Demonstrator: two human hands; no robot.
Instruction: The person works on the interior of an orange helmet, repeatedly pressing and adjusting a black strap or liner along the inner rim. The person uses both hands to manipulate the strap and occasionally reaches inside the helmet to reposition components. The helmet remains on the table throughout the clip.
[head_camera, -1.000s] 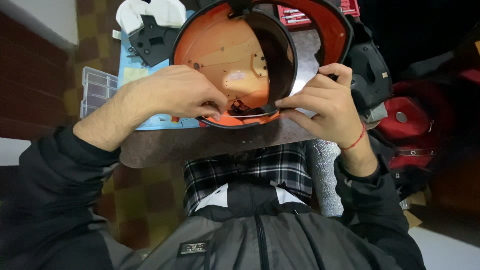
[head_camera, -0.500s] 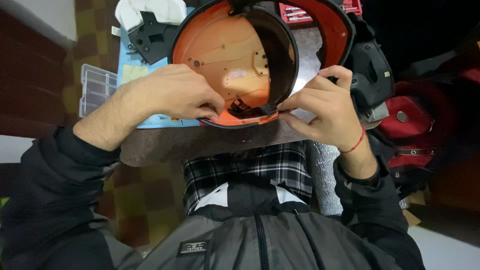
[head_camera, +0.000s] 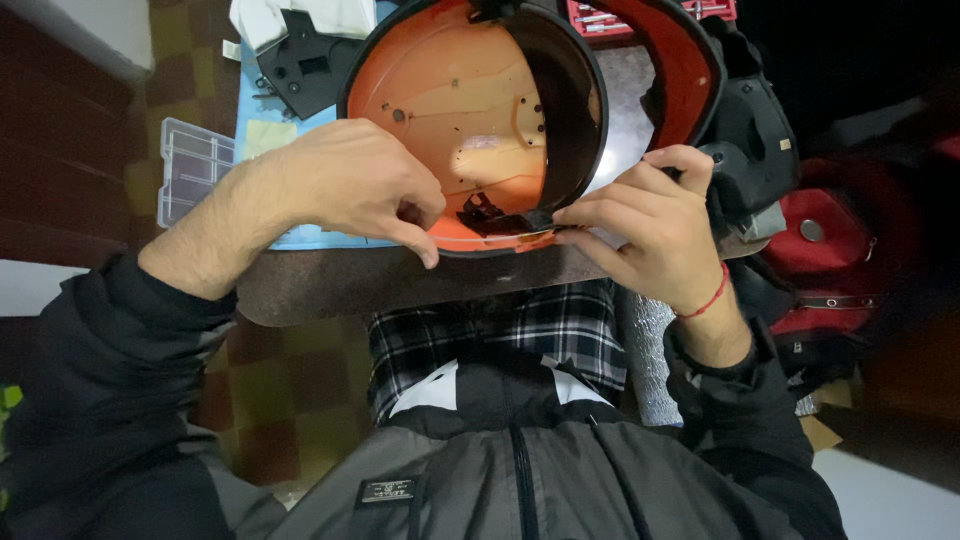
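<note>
An orange round housing (head_camera: 470, 110) with a black inner rim lies tilted on the table's near edge, its hollow side towards me. My left hand (head_camera: 345, 185) grips its near-left rim, thumb pointing down over the edge. My right hand (head_camera: 640, 225) pinches the black band (head_camera: 570, 120) where it meets the near rim, beside a small black clip (head_camera: 482, 212). A second orange shell (head_camera: 680, 60) stands behind the housing on the right.
A black plastic bracket (head_camera: 305, 60) and a white part lie at the back left on a light blue mat (head_camera: 255, 140). A clear compartment box (head_camera: 190, 165) sits at the table's left edge. A red tool tray (head_camera: 600, 15) is at the back; a red bag (head_camera: 830, 250) is on the right.
The view has shifted slightly. My right fingers have slid along the black band at the near rim; my left hand keeps its hold.
</note>
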